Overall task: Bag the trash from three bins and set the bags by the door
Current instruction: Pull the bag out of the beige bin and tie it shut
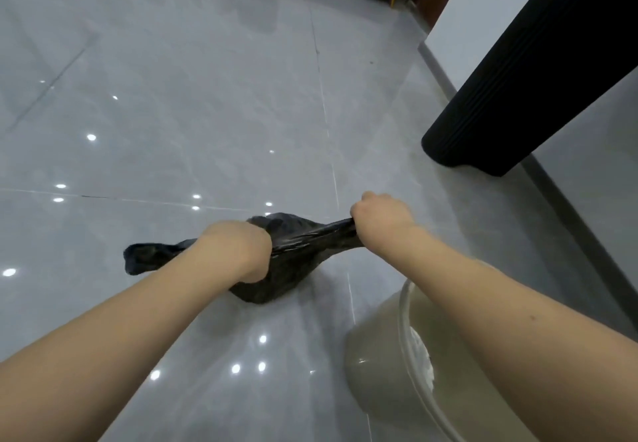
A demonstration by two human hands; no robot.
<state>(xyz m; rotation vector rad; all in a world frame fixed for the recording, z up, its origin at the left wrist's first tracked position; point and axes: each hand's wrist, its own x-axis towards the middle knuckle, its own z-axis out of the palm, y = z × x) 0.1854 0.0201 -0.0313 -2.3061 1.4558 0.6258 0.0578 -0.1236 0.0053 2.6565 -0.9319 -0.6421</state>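
Your left hand [238,252] and right hand [381,215], fists closed on the black trash bag [297,252], pulled its ends taut; overpulling risked tearing the film.

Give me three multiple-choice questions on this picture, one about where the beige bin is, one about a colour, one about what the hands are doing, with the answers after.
1. Where is the beige bin?
A. at the lower right, on the floor
B. at the top left by the wall
C. on a table

2. What colour is the trash bag?
A. white
B. black
C. blue

3. What are the hands doing with the bag?
A. both open, off the bag
B. only one touches it
C. both grip it, pulling its ends apart

Answers:
1. A, it stands on the tiled floor under the right forearm.
2. B, the plastic is dark and black all over.
3. C, the left hand and right hand each clench a bunched end, with the plastic stretched taut between them.
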